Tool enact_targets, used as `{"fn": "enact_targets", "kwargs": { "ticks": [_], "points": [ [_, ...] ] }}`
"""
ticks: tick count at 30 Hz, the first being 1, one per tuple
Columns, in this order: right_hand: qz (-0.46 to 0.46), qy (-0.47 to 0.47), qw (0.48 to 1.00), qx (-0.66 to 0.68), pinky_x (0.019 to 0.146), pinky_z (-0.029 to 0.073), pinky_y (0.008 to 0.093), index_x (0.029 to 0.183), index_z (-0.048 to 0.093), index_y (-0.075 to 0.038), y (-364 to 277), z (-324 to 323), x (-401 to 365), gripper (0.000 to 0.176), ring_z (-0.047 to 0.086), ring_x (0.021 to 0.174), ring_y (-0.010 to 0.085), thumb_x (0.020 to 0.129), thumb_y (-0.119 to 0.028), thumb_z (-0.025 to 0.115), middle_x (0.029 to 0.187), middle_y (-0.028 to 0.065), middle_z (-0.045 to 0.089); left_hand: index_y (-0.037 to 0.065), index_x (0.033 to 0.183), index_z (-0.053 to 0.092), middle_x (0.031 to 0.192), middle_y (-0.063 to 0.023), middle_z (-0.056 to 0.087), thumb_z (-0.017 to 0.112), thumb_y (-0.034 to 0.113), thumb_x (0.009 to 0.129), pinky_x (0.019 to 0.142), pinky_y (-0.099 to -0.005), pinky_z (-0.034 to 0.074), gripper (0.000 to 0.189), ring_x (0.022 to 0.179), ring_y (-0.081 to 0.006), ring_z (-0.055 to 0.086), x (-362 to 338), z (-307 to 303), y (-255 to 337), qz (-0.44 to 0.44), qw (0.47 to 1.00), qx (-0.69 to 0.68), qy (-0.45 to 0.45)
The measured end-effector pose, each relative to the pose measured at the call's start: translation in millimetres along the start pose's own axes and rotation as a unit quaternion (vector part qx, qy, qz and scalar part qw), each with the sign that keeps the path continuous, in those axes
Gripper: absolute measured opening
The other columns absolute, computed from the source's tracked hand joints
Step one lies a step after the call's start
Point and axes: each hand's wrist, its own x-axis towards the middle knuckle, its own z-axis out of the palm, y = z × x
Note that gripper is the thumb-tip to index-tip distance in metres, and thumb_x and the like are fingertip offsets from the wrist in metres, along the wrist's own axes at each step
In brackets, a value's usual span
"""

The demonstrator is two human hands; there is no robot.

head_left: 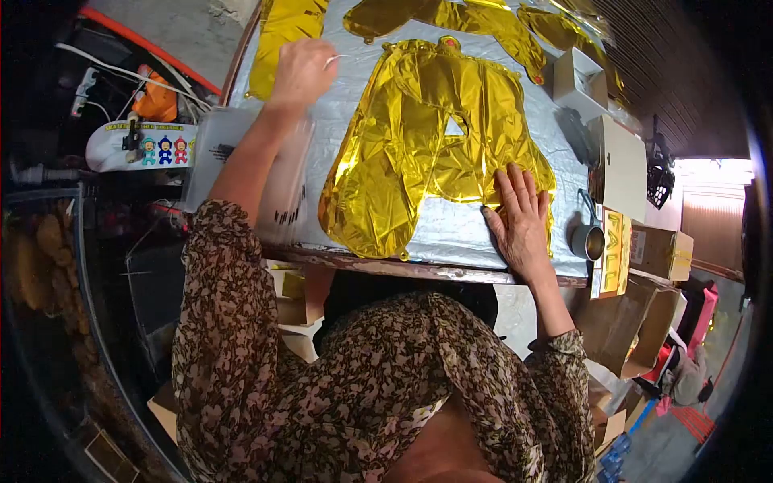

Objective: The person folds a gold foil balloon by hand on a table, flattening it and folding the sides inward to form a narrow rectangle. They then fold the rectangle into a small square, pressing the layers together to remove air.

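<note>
My right hand [525,233], fingers slightly apart, rests on the gold balloon's [419,141] near right leg; its long axis points away from me. My left hand [304,74], curled round a thin white piece [336,57], is off its far left side.

A stickered skateboard [165,146] shows at ten o'clock. An open white box [573,101] sits near two o'clock, a round cup [581,239] at three.

Silver-sheeted table [459,229]: gold foil A-shaped balloon [403,121] mid-table; gold foil pieces [475,24] far; open white box [580,84] far right.
</note>
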Motion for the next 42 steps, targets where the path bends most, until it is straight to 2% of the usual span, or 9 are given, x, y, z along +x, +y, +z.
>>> {"fn": "enact_targets", "kwargs": {
  "ticks": [5, 7, 8, 13, 23, 25, 28, 34, 42],
  "points": [
    [0.009, 0.003, 1.0, -0.001, 0.125, 0.016, 0.0605, 0.16, 0.041, -0.013, -5.5, -0.5, 0.6, 0.066, 0.028, 0.156, 0.0397, 0.103, -0.036, 0.063, 0.169, 0.0146, 0.034, 0.006, 0.105, 0.078, 0.119, -0.0141, 0.075, 0.075, 0.021, 0.09, 0.092, -0.0465, 0.054, 0.022, 0.105, -0.0353, 0.07, -9.1, -13.6, 16.3, -0.001, 0.998, 0.028, 0.062],
    [0.008, 0.008, 1.0, -0.008, 0.124, 0.018, 0.0599, 0.16, 0.042, -0.012, -5.6, 0.4, 1.2, 0.066, 0.029, 0.155, 0.0404, 0.103, -0.037, 0.063, 0.168, 0.015, 0.034, 0.007, 0.091, 0.076, 0.101, -0.0098, 0.073, 0.079, 0.027, 0.086, 0.084, -0.0465, 0.053, 0.021, 0.099, -0.033, 0.067, -16.7, -25.8, 34.4, -0.027, 0.992, -0.045, 0.118],
    [0.008, 0.009, 1.0, -0.008, 0.124, 0.018, 0.0599, 0.16, 0.042, -0.012, -4.8, 1.2, 1.6, 0.066, 0.029, 0.155, 0.0404, 0.103, -0.037, 0.063, 0.168, 0.015, 0.034, 0.007, 0.091, 0.076, 0.101, -0.0098, 0.073, 0.079, 0.027, 0.086, 0.084, -0.0465, 0.053, 0.021, 0.099, -0.033, 0.067, -27.3, -32.2, 45.5, -0.026, 0.992, -0.045, 0.119],
    [-0.004, 0.024, 1.0, -0.005, 0.124, 0.018, 0.0602, 0.159, 0.042, -0.01, -2.2, 3.6, 0.0, 0.066, 0.029, 0.154, 0.0408, 0.104, -0.039, 0.062, 0.168, 0.0154, 0.034, 0.001, 0.085, 0.064, 0.094, -0.0169, 0.059, 0.085, 0.036, 0.084, 0.082, -0.0467, 0.052, 0.04, 0.092, -0.0388, 0.062, -84.2, -79.0, 121.1, -0.176, 0.977, -0.078, -0.095],
    [-0.005, 0.028, 0.999, -0.022, 0.124, 0.018, 0.0607, 0.159, 0.042, -0.011, -2.2, 7.9, -1.0, 0.064, 0.03, 0.154, 0.0406, 0.105, -0.041, 0.06, 0.168, 0.0158, 0.035, 0.0, 0.091, 0.061, 0.1, -0.0179, 0.058, 0.085, 0.022, 0.085, 0.08, -0.0484, 0.051, 0.032, 0.093, -0.0401, 0.062, -122.9, -64.6, 155.2, -0.229, 0.96, -0.158, -0.027],
    [-0.009, 0.031, 0.999, -0.021, 0.123, 0.019, 0.0604, 0.159, 0.042, -0.011, -1.9, 7.5, -0.9, 0.065, 0.03, 0.154, 0.0406, 0.105, -0.041, 0.06, 0.167, 0.0162, 0.035, 0.0, 0.095, 0.061, 0.093, -0.0162, 0.066, 0.086, 0.019, 0.086, 0.073, -0.0422, 0.053, 0.033, 0.081, -0.0338, 0.068, -121.1, -60.6, 155.5, -0.248, 0.953, -0.173, -0.017],
    [-0.012, 0.031, 0.999, -0.018, 0.123, 0.02, 0.06, 0.159, 0.043, -0.01, -0.2, 7.0, -0.5, 0.065, 0.031, 0.153, 0.0407, 0.104, -0.041, 0.061, 0.167, 0.0167, 0.036, 0.0, 0.098, 0.063, 0.091, -0.0163, 0.073, 0.083, 0.02, 0.088, 0.07, -0.0395, 0.056, 0.031, 0.077, -0.0312, 0.073, -115.2, -64.3, 159.6, -0.3, 0.93, -0.21, -0.026],
    [-0.007, 0.029, 0.999, -0.025, 0.124, 0.018, 0.0613, 0.16, 0.041, -0.011, -0.6, -0.6, -0.9, 0.068, 0.028, 0.155, 0.0398, 0.103, -0.041, 0.062, 0.169, 0.0157, 0.033, 0.0, 0.102, 0.067, 0.087, -0.0135, 0.077, 0.082, 0.02, 0.089, 0.068, -0.0364, 0.057, 0.028, 0.077, -0.0232, 0.075, -113.0, -56.2, 154.1, -0.353, 0.908, -0.224, -0.019],
    [-0.012, 0.016, 0.999, -0.026, 0.12, 0.017, 0.0718, 0.161, 0.039, -0.014, 17.5, 7.4, 1.0, 0.07, 0.027, 0.156, 0.042, 0.103, -0.051, 0.057, 0.17, 0.0129, 0.032, 0.0, 0.103, 0.071, 0.088, -0.0126, 0.078, 0.084, 0.023, 0.088, 0.07, -0.0327, 0.058, 0.029, 0.078, -0.0189, 0.075, -117.0, -55.7, 146.6, -0.374, 0.882, -0.285, -0.019]
  ]
}}
